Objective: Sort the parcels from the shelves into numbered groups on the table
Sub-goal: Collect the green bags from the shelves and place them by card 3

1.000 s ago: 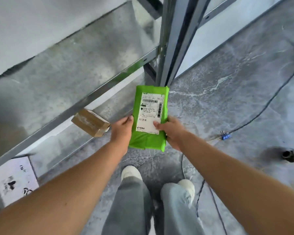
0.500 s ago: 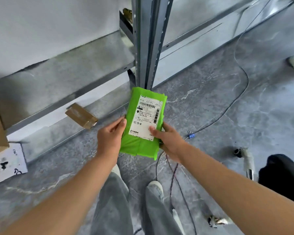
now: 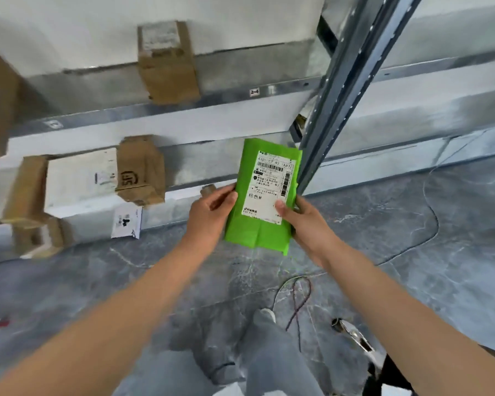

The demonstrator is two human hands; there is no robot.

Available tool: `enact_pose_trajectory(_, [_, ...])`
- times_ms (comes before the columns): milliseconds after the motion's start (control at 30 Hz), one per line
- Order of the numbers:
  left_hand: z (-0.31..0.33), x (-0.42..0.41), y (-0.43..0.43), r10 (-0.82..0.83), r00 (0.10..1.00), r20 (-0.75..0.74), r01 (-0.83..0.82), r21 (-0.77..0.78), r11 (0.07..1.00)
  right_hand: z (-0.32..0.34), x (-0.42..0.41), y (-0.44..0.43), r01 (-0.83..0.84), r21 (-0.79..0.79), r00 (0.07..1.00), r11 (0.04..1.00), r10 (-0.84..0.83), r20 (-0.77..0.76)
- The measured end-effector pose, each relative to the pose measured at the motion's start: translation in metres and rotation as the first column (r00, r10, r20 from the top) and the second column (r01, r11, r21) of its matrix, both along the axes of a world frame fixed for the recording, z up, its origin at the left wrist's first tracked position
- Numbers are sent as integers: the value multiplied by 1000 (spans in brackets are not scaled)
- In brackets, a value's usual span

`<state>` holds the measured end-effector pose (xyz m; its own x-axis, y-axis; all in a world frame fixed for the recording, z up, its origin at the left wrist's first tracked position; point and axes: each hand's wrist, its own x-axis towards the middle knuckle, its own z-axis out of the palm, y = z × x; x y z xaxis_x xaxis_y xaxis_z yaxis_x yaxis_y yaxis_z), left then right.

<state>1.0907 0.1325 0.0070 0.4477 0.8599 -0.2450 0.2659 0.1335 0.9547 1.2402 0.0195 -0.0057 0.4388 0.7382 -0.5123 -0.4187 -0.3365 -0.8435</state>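
Green parcel now nearer shelves, L hand, R hand — fingers gripping its sides

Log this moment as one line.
phase: holding | left hand: grips green parcel | right hand: grips green parcel | label: facing camera | table: not in view

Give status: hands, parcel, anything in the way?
Hands: left hand and right hand both grip parcel, label up. No table in view. Near: shelf post beside parcel, loose cables underfoot.

Shelf tag: "2-4". Label on parcel: "棕色 M", "C7"; remaining print blurred.
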Motion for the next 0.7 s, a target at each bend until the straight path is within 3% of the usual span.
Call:
enact_pose_trajectory(200, [50, -108, -10, 310, 947, 87, -303, -91, 949, 62, -91, 30, -244, 48, 961, 969, 235, 145])
enact_pose_trajectory(333, [69, -196, -18, 432, 882, 187, -417, -116, 902, 90, -166, 48, -374, 27, 903, 927, 357, 239])
enact_pose_trajectory(533, [94, -357, -44, 583, 769, 261, -577, -107, 810, 116, -328, 59, -478, 73, 870, 875, 460, 175])
enact_pose_trajectory(700, [107, -477, -65, 719, 652, 240, -735, -32, 677, 136, -460, 61, -566, 113, 824, 816, 556, 111])
